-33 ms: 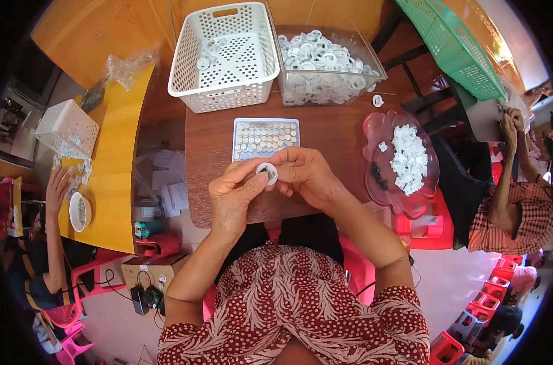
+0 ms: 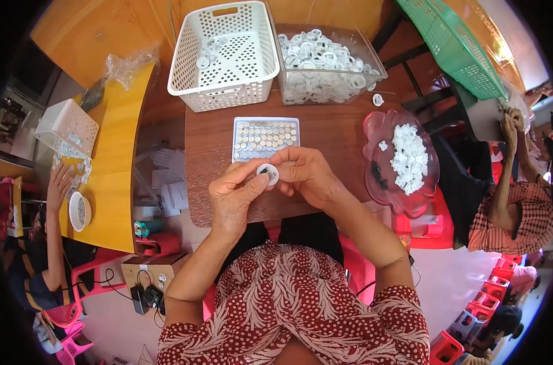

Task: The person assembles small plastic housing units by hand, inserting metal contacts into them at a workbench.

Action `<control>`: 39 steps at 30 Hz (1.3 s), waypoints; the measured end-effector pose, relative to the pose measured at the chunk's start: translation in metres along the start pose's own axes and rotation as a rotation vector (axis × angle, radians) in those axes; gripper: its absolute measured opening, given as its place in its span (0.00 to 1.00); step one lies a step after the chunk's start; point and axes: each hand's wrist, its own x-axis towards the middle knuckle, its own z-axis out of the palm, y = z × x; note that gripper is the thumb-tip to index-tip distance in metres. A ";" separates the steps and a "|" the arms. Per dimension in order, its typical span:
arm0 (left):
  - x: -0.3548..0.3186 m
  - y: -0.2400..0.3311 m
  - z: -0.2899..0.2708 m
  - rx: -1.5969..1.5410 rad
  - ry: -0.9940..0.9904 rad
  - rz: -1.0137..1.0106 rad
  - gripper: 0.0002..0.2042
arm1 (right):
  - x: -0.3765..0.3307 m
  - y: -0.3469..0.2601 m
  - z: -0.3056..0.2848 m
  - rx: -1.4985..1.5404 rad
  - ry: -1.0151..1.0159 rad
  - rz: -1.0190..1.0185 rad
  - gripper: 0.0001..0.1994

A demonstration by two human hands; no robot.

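Note:
My left hand (image 2: pixel 232 193) pinches a small round white plastic piece (image 2: pixel 268 174) with a dark spot in its middle, thumb over its face. My right hand (image 2: pixel 307 175) is closed against the right side of the same piece, its fingertips partly hidden. Just beyond both hands lies a white tray (image 2: pixel 235 137) with rows of small round metal discs. To the right, a clear red scalloped dish (image 2: pixel 417 202) carries a heap of small white plastic parts (image 2: pixel 408 159) and a little cluster of black bits (image 2: pixel 378 175).
At the table's far side stand a white perforated basket (image 2: pixel 223 91) with a few pieces and a clear bin (image 2: pixel 325 92) full of white round pieces. One loose piece (image 2: pixel 378 100) lies beside it. Co-workers sit left, at a yellow table (image 2: pixel 115 182), and right, near a green basket (image 2: pixel 459 48).

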 end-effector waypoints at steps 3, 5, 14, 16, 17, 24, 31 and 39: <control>-0.006 -0.003 -0.001 0.062 0.013 0.003 0.12 | -0.005 0.005 0.003 -0.045 0.073 0.000 0.08; -0.006 -0.008 -0.005 0.111 0.108 0.007 0.13 | -0.010 0.004 0.008 -0.069 0.091 -0.010 0.08; -0.009 -0.007 -0.003 0.092 0.063 -0.121 0.15 | -0.018 0.016 0.020 -0.331 0.124 -0.300 0.05; -0.011 -0.008 -0.011 -0.037 -0.021 -0.267 0.15 | -0.019 0.018 0.019 -0.346 0.122 -0.251 0.04; -0.013 -0.008 -0.014 -0.036 -0.017 -0.264 0.15 | -0.020 0.017 0.020 -0.346 0.117 -0.252 0.04; -0.018 -0.008 -0.029 -0.210 -0.001 -0.354 0.15 | -0.003 0.010 0.018 -0.587 0.107 -0.274 0.05; -0.024 -0.013 -0.048 -0.191 0.149 -0.370 0.15 | 0.056 0.019 0.030 -1.344 0.153 -0.767 0.05; -0.022 -0.015 -0.060 -0.175 0.189 -0.323 0.15 | 0.073 0.029 0.038 -1.665 0.154 -0.781 0.05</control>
